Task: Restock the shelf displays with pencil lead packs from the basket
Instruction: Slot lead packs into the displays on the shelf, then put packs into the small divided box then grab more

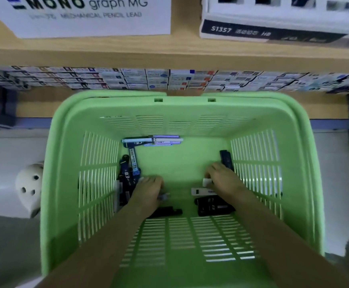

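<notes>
Both my hands reach down into the green basket [294, 125]. My left hand [148, 192] curls over the floor at the left, and a blurred grey pencil lead pack [164, 197] pokes out from under its thumb. My right hand [221, 179] curls at the right, with a small white pack [207, 181] showing under its fingers. A black pack [226, 160] sticks out just beyond its knuckles. Loose packs lie around: dark blue ones [130, 173] at the left wall, pale ones [161, 140] at the far wall, black ones [213, 206] near my right wrist.
Beyond the basket runs a wooden shelf [169, 53] with a row of small lead boxes [169, 80] beneath it. On it stand a white MONO graph display box [86, 17] and an S1357 display box [273, 28]. A white perforated shoe [29, 188] is left of the basket.
</notes>
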### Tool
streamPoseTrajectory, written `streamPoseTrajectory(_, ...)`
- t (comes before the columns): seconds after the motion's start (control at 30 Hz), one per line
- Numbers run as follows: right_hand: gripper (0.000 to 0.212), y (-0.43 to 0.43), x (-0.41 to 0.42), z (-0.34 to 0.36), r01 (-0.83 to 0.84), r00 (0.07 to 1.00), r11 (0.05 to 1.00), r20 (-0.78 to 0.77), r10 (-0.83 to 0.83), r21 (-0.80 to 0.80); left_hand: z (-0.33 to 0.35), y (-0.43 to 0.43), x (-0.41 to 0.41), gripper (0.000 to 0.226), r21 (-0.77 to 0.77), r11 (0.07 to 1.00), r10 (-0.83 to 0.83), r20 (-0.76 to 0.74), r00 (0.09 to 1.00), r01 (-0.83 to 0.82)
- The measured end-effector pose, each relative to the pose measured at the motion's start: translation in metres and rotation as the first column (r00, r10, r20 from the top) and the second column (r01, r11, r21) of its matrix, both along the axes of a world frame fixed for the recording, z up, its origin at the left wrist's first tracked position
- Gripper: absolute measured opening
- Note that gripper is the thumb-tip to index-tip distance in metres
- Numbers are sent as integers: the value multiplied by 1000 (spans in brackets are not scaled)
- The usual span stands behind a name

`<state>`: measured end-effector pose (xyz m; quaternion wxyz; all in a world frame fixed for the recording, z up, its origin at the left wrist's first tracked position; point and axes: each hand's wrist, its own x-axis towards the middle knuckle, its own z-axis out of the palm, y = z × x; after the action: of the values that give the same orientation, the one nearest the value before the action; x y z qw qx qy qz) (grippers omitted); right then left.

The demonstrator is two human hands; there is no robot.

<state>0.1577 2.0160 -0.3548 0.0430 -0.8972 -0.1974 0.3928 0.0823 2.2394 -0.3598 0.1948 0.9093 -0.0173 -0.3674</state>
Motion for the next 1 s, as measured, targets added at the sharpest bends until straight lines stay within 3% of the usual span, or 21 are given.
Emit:
streamPoseTrajectory(0.1,21,2,4,6,62,998,996,15,-63,66,0,-3,-3,17,-6,999,-36,-56,998,36)
streamPoseTrajectory(0.2,21,18,11,23,346,937,906,-35,-348,245,16,-8,5,21,-177,925,320,-110,941,-335)
streamPoseTrajectory(0.3,19,48,18,46,626,779,645,-324,-536,438,38,-11,18,7,-303,606,668,-310,677,-736)
streamPoseTrajectory(0.33,15,57,19,53,693,721,555,-450,-527,461,44,-12,23,18,-317,480,730,-373,573,-818)
streamPoseTrajectory(0.4,7,72,18,65,756,654,447,-591,-472,479,58,-12,31,25,-347,197,766,-529,365,-917)
streamPoseTrajectory(0.43,4,76,18,69,759,650,426,-604,-461,492,65,-12,35,22,-366,89,745,-593,305,-926)
streamPoseTrajectory(0.47,2,79,18,72,756,654,412,-600,-461,508,73,-12,37,22,-394,52,712,-629,311,-918)
streamPoseTrajectory(0.5,4,80,19,75,748,663,404,-587,-465,526,83,-12,37,25,-426,81,681,-637,362,-901)
streamPoseTrajectory(0.6,3,77,21,85,720,694,409,-595,-407,560,105,-10,32,28,-556,313,627,-488,607,-770)
streamPoseTrajectory(0.67,9,72,22,88,741,671,361,-618,-410,566,113,-8,30,22,-609,369,619,-403,674,-703)
streamPoseTrajectory(0.73,23,62,20,77,777,623,323,-586,-518,541,116,-4,29,19,-605,406,625,-363,691,-685)
streamPoseTrajectory(0.77,26,55,18,68,757,646,394,-508,-569,522,117,-3,29,17,-594,396,632,-377,677,-700)
streamPoseTrajectory(0.8,30,48,13,56,702,710,534,-407,-574,471,117,-2,28,16,-590,361,641,-406,651,-723)
streamPoseTrajectory(0.87,42,33,-1,36,577,807,770,-336,-486,272,117,-1,27,15,-574,309,646,-458,611,-758)
streamPoseTrajectory(1.0,54,8,-17,20,439,850,896,-353,-392,63,119,-2,21,17,-554,321,627,-484,610,-769)
